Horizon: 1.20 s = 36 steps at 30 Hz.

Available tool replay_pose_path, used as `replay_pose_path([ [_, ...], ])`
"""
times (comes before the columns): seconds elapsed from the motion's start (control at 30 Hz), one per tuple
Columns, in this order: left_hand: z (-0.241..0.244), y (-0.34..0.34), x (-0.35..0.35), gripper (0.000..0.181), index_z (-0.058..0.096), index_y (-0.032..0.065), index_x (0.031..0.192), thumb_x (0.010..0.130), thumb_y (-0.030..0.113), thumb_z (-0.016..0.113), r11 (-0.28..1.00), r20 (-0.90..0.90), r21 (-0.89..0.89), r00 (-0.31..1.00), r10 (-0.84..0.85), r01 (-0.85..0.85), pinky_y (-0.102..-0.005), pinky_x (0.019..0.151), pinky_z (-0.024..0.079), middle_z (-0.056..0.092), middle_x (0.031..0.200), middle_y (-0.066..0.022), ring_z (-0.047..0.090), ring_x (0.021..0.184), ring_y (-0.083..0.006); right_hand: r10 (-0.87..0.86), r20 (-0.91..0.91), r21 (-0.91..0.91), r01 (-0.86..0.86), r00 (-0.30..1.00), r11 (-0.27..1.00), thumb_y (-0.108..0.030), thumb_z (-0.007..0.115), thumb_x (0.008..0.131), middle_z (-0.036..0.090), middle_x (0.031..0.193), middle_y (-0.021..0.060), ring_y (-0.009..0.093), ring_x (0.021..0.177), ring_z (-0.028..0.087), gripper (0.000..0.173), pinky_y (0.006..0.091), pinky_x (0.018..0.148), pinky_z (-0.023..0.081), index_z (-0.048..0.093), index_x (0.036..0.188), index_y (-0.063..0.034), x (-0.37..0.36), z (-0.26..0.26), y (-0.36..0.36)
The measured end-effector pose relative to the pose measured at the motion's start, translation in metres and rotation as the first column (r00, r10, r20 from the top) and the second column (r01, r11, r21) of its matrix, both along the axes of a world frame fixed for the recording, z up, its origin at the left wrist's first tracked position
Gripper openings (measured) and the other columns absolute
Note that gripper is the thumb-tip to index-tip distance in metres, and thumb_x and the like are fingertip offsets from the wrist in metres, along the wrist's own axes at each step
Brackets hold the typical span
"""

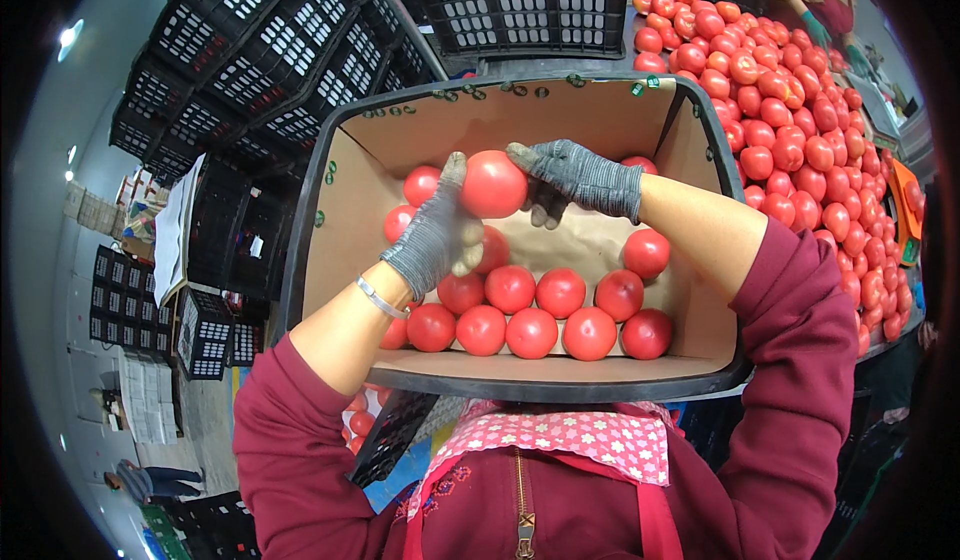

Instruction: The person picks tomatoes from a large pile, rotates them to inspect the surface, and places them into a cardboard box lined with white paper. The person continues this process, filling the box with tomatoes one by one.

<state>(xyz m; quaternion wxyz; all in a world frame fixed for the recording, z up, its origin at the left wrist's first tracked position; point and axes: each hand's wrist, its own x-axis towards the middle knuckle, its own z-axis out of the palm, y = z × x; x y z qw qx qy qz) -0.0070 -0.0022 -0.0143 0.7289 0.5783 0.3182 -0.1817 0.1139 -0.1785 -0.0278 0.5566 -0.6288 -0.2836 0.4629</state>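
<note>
A large red tomato [494, 184] is held up over the black crate [525, 389]. My left hand [441, 226], in a grey knit glove with pale fingertips, grips its left side. Gloved the same way, my right hand [581, 177] is at its right edge; the thumb overlaps the fruit's upper right and the fingers are spread apart from it. Brown paper [480, 136] lines the crate. Tomatoes stand along its near side in rows, among them one front tomato [532, 333] and one by the right wall [646, 253]. My left hand and forearm hide part of the left side.
A big pile of loose tomatoes [795, 132] covers the surface to the right. Beyond my crate stands another black crate [525, 12] with tomatoes. Stacked black crates [255, 57] rise at the left. At the far right, a co-worker's green-gloved hand [816, 29] is near the pile.
</note>
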Motion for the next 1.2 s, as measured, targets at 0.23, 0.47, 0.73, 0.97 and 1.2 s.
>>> replay_pose_path([
  [0.23, 0.004, -0.008, -0.001, 0.08, 0.049, 0.0067, 0.108, 0.082, 0.078, 0.026, 1.0, -0.036, -0.029, 0.999, 0.009, -0.01, -0.0293, 0.027, 0.037, 0.047, 0.048, -0.0044, 0.05, 0.035, -0.0204, 0.014, -0.151, 0.126, 0.005, 0.988, 0.992, -0.054, 0.044, 0.093, 0.062, 0.08, 0.0123, 0.016, 0.06, 0.061, 0.061, 0.0275, 0.053, 0.055, 0.058, 0.1, 0.0043, 0.002, -0.014, 0.006],
  [0.47, -0.003, -0.014, 0.004, 0.081, 0.051, 0.0034, 0.104, 0.079, 0.079, 0.035, 0.999, -0.034, 0.001, 0.998, 0.053, -0.053, -0.0293, 0.031, 0.041, 0.052, 0.052, -0.006, 0.052, 0.038, -0.0207, 0.007, -0.186, 0.0, -0.007, 0.983, 1.0, -0.055, 0.041, 0.093, 0.061, 0.078, 0.0122, 0.017, 0.059, 0.062, 0.063, 0.0282, 0.05, 0.054, 0.056, 0.102, 0.0055, -0.004, -0.011, 0.005],
  [0.73, -0.001, -0.001, -0.006, 0.084, 0.05, 0.0103, 0.098, 0.075, 0.086, 0.021, 0.986, -0.12, -0.127, 0.985, -0.127, 0.112, -0.0281, 0.028, 0.023, 0.039, 0.052, -0.0003, 0.036, 0.034, -0.0152, 0.112, -0.222, 0.021, -0.11, 0.969, 0.994, -0.057, 0.035, 0.094, 0.062, 0.084, 0.0138, 0.019, 0.067, 0.063, 0.067, 0.0307, 0.058, 0.056, 0.056, 0.106, 0.0049, -0.004, -0.014, 0.004],
  [0.97, 0.003, -0.014, -0.005, 0.075, 0.049, 0.0115, 0.067, 0.079, 0.082, 0.025, 0.985, -0.177, -0.164, 0.98, -0.089, 0.059, -0.0306, 0.027, 0.023, 0.025, 0.036, 0.0006, 0.028, 0.027, -0.0178, 0.134, -0.338, 0.174, -0.078, 0.932, 0.982, -0.068, 0.032, 0.089, 0.064, 0.096, 0.0115, 0.018, 0.078, 0.063, 0.073, 0.0274, 0.061, 0.055, 0.059, 0.107, -0.0025, -0.01, -0.012, 0.005],
  [1.2, 0.001, -0.022, -0.017, 0.059, 0.051, 0.0122, 0.067, 0.09, 0.064, 0.034, 0.992, 0.112, -0.118, 0.993, -0.028, 0.042, -0.034, 0.027, 0.03, 0.034, 0.039, -0.0045, 0.037, 0.029, -0.024, -0.343, 0.67, 0.395, 0.075, 0.659, 0.916, -0.034, 0.053, 0.085, 0.064, 0.082, 0.0137, 0.025, 0.073, 0.061, 0.029, 0.0371, 0.071, 0.048, 0.064, 0.087, -0.0071, 0.004, 0.044, -0.004],
])
